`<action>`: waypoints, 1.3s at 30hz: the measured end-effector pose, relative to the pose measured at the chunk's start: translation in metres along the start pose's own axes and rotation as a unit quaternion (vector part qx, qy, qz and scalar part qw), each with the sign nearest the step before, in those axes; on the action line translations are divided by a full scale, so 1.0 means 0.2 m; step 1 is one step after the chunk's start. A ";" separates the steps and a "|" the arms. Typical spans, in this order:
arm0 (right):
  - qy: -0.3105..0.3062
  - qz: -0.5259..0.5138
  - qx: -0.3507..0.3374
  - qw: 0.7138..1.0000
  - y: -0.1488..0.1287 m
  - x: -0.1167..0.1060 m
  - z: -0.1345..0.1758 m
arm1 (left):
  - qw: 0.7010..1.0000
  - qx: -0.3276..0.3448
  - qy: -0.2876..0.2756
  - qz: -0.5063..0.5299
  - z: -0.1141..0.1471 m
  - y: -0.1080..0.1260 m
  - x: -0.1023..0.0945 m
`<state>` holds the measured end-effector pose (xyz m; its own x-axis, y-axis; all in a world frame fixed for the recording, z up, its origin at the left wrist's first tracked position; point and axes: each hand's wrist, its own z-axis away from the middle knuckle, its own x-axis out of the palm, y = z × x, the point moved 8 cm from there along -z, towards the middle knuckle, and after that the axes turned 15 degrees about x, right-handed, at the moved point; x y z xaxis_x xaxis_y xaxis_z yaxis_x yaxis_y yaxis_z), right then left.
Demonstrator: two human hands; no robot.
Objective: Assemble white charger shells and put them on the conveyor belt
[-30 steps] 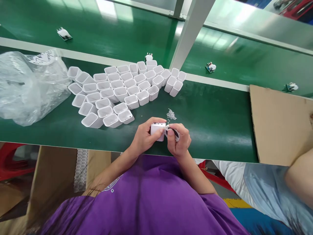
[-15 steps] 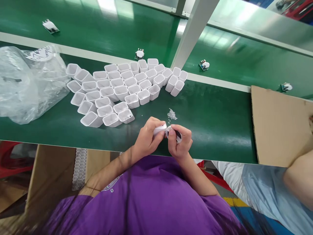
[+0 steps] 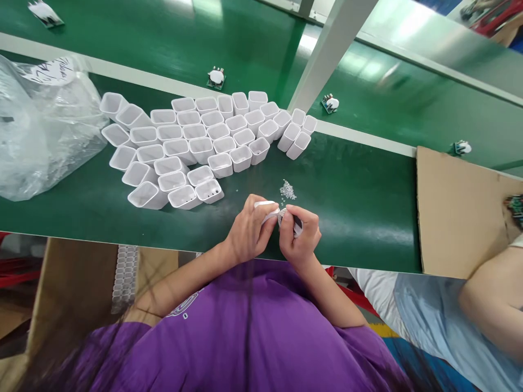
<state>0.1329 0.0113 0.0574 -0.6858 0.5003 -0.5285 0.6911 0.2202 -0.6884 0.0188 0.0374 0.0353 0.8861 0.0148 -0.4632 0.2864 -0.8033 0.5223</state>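
Note:
My left hand (image 3: 248,231) is closed around a white plastic housing (image 3: 266,204), tilted in the fingers with its rim facing up. Close against it, my right hand (image 3: 300,235) pinches a small white piece with a dark area (image 3: 298,226); the fingers cover most of it, so its kind is unclear. The two held things meet or nearly meet at the fingertips. Just beyond them lies a little pile of tiny clear pieces (image 3: 288,189) on the green tabletop (image 3: 351,207). Many white open-topped housings (image 3: 200,146) stand in rows to the left.
A clear plastic bag (image 3: 53,136) lies at the left. Small circuit boards (image 3: 216,78) sit on the green belt (image 3: 143,38) behind a pale rail. A post (image 3: 327,60) rises at the back. Cardboard (image 3: 457,212) lies at the right, beside another person's arm (image 3: 494,299).
The housing in my left hand has turned, so more of its rim shows. Circuit boards on the belt have shifted left. The view has moved slightly; both hands stay together.

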 end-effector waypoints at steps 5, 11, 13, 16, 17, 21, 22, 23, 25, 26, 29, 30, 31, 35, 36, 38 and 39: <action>0.018 0.039 -0.017 0.999 0.01 0.02 0.01 | 0.999 -0.035 -0.015 -0.022 0.03 -0.03 0.03; 0.036 0.004 -0.003 0.999 0.02 0.04 0.03 | 0.999 -0.044 0.009 -0.003 0.03 -0.05 0.02; 0.046 -0.032 0.013 0.998 0.04 0.02 0.03 | 0.999 -0.032 0.017 0.012 0.02 -0.03 0.02; 0.039 -0.078 0.048 0.995 0.07 0.01 0.03 | 0.997 -0.050 0.020 0.055 0.01 -0.03 0.02; 0.036 -0.082 0.060 0.994 0.08 0.01 0.03 | 0.995 -0.062 0.021 0.070 0.01 -0.03 0.03; 0.028 -0.083 0.094 0.992 0.12 0.01 0.03 | 0.983 -0.123 0.032 0.129 0.01 -0.07 0.02; 0.023 -0.092 0.098 0.991 0.12 0.01 0.02 | 0.976 -0.149 0.037 0.154 0.02 -0.09 0.02; 0.020 -0.104 0.102 0.989 0.12 0.01 0.02 | 0.965 -0.181 0.044 0.187 0.03 -0.11 0.03; 0.017 -0.130 0.105 0.986 0.12 0.01 0.02 | 0.928 -0.246 0.056 0.272 0.05 -0.15 0.06; 0.017 -0.137 0.106 0.985 0.12 0.01 0.02 | 0.906 -0.276 0.057 0.317 0.07 -0.16 0.08; 0.016 -0.131 0.102 0.986 0.11 0.01 0.02 | 0.845 -0.349 0.052 0.401 0.09 -0.18 0.13; 0.014 -0.128 0.100 0.987 0.10 0.01 0.02 | 0.833 -0.365 0.055 0.412 0.10 -0.18 0.13; 0.012 -0.129 0.098 0.987 0.09 0.00 0.01 | 0.826 -0.375 0.062 0.417 0.10 -0.18 0.14; -0.003 -0.158 0.105 0.982 0.08 0.00 0.00 | 0.813 -0.372 0.097 0.437 0.10 -0.16 0.12; -0.008 -0.162 0.105 0.981 0.07 0.00 -0.01 | 0.814 -0.370 0.104 0.435 0.10 -0.16 0.12; -0.023 -0.165 0.103 0.981 0.05 0.01 -0.02 | 0.825 -0.371 0.115 0.411 0.12 -0.15 0.10; -0.032 -0.166 0.100 0.981 0.05 0.02 -0.02 | 0.835 -0.371 0.116 0.388 0.14 -0.15 0.09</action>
<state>0.1380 0.0188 0.0515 -0.8828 0.3736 -0.2849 0.3734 0.1899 -0.9080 0.0154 0.0454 -0.0083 0.9320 -0.1552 0.3276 -0.3365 -0.0344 0.9411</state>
